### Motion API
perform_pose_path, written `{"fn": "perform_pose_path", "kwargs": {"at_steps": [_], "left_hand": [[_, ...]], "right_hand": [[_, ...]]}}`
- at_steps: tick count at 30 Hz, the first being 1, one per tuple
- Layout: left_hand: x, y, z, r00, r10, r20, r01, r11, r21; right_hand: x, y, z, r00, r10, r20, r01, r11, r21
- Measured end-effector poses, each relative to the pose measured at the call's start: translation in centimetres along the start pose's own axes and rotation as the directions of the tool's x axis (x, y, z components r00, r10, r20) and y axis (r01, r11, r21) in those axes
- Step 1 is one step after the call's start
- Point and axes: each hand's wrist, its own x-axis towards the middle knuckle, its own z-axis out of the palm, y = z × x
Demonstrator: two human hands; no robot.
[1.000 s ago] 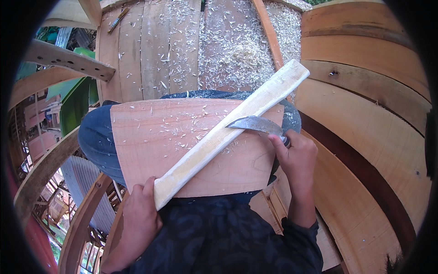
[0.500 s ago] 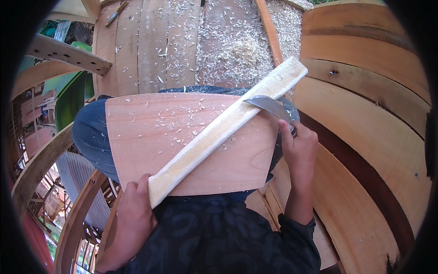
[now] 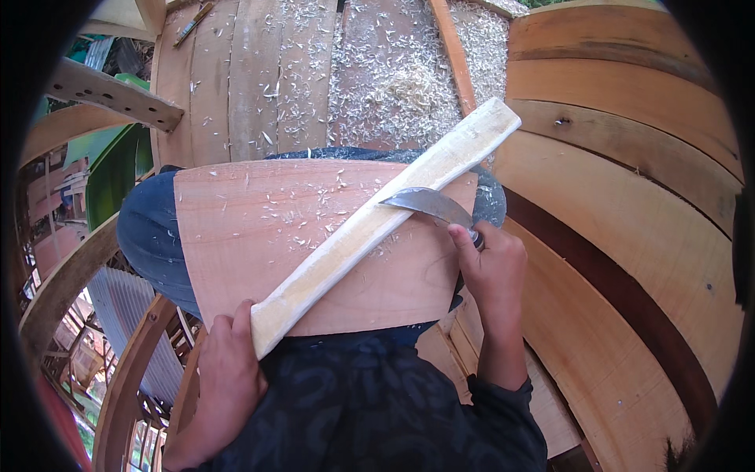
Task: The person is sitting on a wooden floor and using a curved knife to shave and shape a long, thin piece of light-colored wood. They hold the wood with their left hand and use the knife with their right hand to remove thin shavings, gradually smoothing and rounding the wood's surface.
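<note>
Lying diagonally across a pinkish wooden board (image 3: 228,252): one pale, squared wooden stick (image 3: 338,258), left hand (image 3: 230,360), fingers clasping its near end; right hand (image 3: 497,263), fingers wrapped round a curved grey steel knife (image 3: 431,202), which could skid if the stick rolls.

"Clock centred on the board (image 3: 236,267): where can a hand pass?"
"From 9 to 11, low over the wood. Thin shavings (image 3: 334,212) lie there, flat enough to skim."
"Straight across to 4?"
"The stick (image 3: 358,228) bars it, slanting from 7 to 2, with the left hand (image 3: 228,374) at its 7 end."
"Any room past it?"
"A wedge at 4. The knife (image 3: 431,204) shuts it toward 2, the right hand (image 3: 495,263) at 3, the torso (image 3: 377,409) at 6."
"Beyond the right hand?"
"Plank wall (image 3: 602,185)."
</note>
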Motion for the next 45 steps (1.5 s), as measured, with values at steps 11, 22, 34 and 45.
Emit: {"fn": "perform_pose_path", "kwargs": {"at_steps": [11,22,34,45], "left_hand": [[-0.4,-0.4,0.0,0.998,0.046,-0.037,-0.046,0.999,0.016],[-0.3,-0.6,-1.1,0.997,0.079,-0.01,-0.079,0.996,-0.05],[-1.3,-1.5,-1.5,0.995,0.098,0.002,-0.096,0.981,-0.171],[-2.6,-2.0,-0.4,0.989,0.116,-0.089,-0.129,0.978,-0.165]], "right_hand": [[3.7,5.1,-2.2,0.876,0.464,-0.131,-0.472,0.881,-0.04],[1.7,1.3,0.6,0.986,0.138,-0.091,-0.134,0.99,0.05],[-0.6,-1.4,-0.3,0.997,0.058,-0.05,-0.059,0.998,-0.026],[2.1,3.0,-2.4,0.921,0.348,-0.177,-0.372,0.92,-0.124]]}}
